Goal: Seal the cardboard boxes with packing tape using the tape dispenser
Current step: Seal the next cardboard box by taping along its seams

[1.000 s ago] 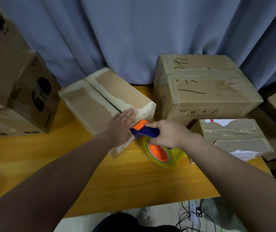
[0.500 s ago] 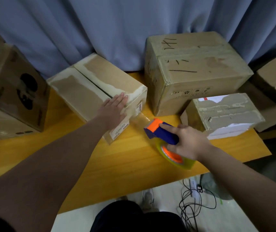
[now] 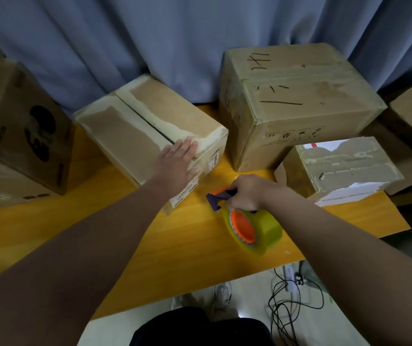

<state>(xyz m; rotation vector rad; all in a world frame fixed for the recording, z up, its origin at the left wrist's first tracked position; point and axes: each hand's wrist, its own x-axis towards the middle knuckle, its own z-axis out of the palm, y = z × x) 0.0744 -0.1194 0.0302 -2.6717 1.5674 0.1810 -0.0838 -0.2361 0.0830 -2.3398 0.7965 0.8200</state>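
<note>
A long cardboard box [image 3: 135, 128] lies at an angle on the yellow wooden table [image 3: 175, 245], its top flaps meeting along a dark seam. My left hand [image 3: 178, 162] presses flat on the box's near end, fingers straight. My right hand [image 3: 246, 192] grips the blue and orange handle of the tape dispenser [image 3: 250, 226], which carries a yellowish roll of clear tape on an orange core. The dispenser is just above the table, to the right of the box's near corner and apart from it.
A big taped box [image 3: 297, 103] stands at the back right, a smaller torn one [image 3: 342, 168] in front of it. More boxes [image 3: 25, 131] are stacked at the left. A blue curtain hangs behind. Cables and a power strip [image 3: 290, 278] lie on the floor below the table edge.
My right hand has pulled the dispenser off the box's near end, down and to the right over the table. My left hand stays pressed on the box end.
</note>
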